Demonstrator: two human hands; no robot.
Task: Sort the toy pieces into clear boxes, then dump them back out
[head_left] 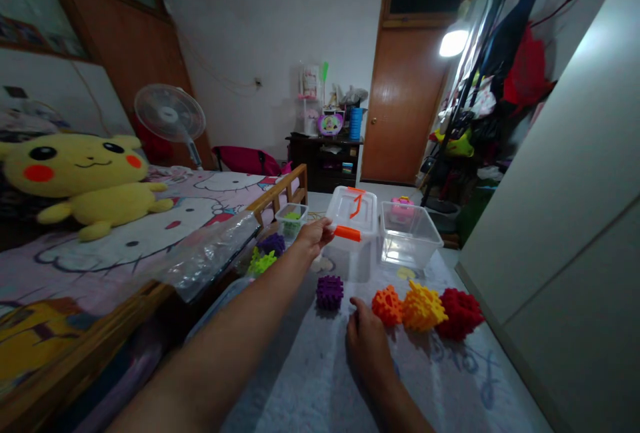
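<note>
My left hand (315, 235) reaches forward, its fingers closed on the near left corner of a clear plastic lid (367, 209) with an orange handle and orange latch. A see-through box (350, 259) shows below the lid; whether the two touch I cannot tell. My right hand (369, 339) rests on the table, loosely curled with the index finger apart and nothing visible in it. It lies between a purple interlocking-block cube (329, 293) and an orange block piece (387, 306). Yellow (424, 307) and red (459, 314) block pieces stand farther right.
An uncovered clear box (411, 236) stands at the table's far right. Left of my arm are a small clear tub (292, 218) with green pieces, a dark purple piece (271, 244) and a lime-green piece (261, 261). A wooden bed rail (283, 194) borders the left side.
</note>
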